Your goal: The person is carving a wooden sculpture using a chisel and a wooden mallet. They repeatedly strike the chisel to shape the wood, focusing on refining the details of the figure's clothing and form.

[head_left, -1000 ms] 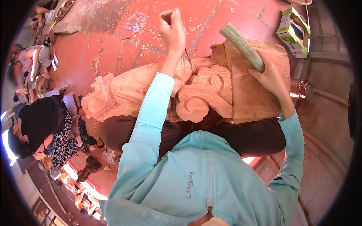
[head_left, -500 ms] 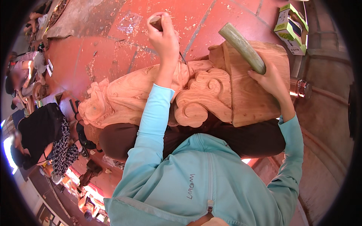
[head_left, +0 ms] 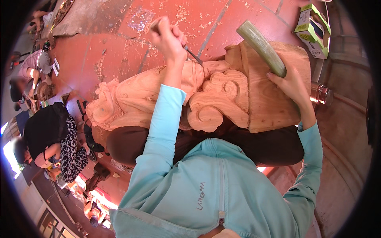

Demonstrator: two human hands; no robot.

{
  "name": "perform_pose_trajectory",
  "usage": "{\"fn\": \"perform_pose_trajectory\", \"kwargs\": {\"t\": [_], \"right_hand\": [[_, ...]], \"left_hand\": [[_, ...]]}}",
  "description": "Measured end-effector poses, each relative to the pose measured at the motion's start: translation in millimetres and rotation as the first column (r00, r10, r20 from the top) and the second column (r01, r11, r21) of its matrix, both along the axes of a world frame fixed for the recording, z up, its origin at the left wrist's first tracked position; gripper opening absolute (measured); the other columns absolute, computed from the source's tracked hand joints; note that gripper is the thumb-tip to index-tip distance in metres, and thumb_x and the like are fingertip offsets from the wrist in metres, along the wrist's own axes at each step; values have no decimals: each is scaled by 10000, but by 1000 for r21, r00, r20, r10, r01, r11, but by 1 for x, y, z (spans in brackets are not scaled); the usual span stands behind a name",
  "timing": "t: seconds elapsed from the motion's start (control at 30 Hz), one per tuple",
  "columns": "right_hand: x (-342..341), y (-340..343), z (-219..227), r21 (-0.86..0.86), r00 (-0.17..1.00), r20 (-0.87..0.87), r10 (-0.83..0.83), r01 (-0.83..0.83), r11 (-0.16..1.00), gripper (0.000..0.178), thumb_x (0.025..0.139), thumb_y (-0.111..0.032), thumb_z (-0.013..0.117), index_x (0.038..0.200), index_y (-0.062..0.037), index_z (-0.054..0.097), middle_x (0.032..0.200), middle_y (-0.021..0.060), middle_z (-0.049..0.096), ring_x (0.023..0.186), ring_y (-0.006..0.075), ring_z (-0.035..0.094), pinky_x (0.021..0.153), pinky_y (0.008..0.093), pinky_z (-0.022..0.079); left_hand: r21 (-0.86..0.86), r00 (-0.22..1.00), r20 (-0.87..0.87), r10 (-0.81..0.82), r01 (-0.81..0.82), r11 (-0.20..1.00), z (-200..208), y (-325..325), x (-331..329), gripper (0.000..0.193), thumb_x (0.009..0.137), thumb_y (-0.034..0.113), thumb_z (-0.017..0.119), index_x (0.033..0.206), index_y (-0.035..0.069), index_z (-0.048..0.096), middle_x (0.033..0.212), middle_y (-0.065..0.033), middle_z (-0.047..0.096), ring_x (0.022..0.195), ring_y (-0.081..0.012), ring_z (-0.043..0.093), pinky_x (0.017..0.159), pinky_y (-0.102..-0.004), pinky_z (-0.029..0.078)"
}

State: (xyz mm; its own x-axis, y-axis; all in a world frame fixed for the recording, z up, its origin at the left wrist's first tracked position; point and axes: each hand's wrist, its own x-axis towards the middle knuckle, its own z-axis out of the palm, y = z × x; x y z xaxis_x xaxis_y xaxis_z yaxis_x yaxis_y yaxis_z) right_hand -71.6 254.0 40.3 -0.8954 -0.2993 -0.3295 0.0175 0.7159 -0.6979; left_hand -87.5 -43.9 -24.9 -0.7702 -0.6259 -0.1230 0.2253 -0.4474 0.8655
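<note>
A large carved wooden sculpture [head_left: 139, 93] lies across my lap, with a scroll shape in the middle and a smooth block-like base on the right. My left hand [head_left: 170, 43] is wrapped round a carving chisel [head_left: 193, 54], its thin dark shaft slanting down to the carving's far edge beside the scroll. Most of the chisel's handle is hidden by my fingers. Over the base, my right hand [head_left: 293, 84] grips a thick, greenish round wooden club [head_left: 262, 48], which points up and to the left, apart from the chisel.
Wood shavings [head_left: 180, 16] lie scattered over the red tiled floor [head_left: 214, 16], near a crumpled clear plastic piece [head_left: 139, 20]. A green and white carton [head_left: 313, 33] stands far right. A metal flask [head_left: 322, 94] lies beside the base. Other people [head_left: 45, 131] sit at the left.
My left hand has turned, and more of the chisel's shaft now shows, reaching the carving. The club stays in my right hand. The whole view has shifted slightly.
</note>
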Motion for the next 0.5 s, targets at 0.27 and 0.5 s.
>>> {"fn": "perform_pose_trajectory", "kwargs": {"t": [0.27,0.5], "right_hand": [[-2,-3,9,0,996,84,-37,37,999,577,772,-106,693,1300,-38,471,999,177,639,902,244,620,770,350,474],[1,-4,10,-28,995,92,-33,36,999,570,772,-105,695,1293,-34,475,1025,180,634,918,240,617,770,347,477]], "left_hand": [[-63,985,-93,143,-149,987,21,7,19,179,948,246,502,915,113,388,547,-23,403,369,-112,356,337,-272,291],[-353,989,-149,24,-76,933,22,30,24,167,957,210,488,990,53,444,531,-14,396,361,-94,352,328,-249,286]]}}
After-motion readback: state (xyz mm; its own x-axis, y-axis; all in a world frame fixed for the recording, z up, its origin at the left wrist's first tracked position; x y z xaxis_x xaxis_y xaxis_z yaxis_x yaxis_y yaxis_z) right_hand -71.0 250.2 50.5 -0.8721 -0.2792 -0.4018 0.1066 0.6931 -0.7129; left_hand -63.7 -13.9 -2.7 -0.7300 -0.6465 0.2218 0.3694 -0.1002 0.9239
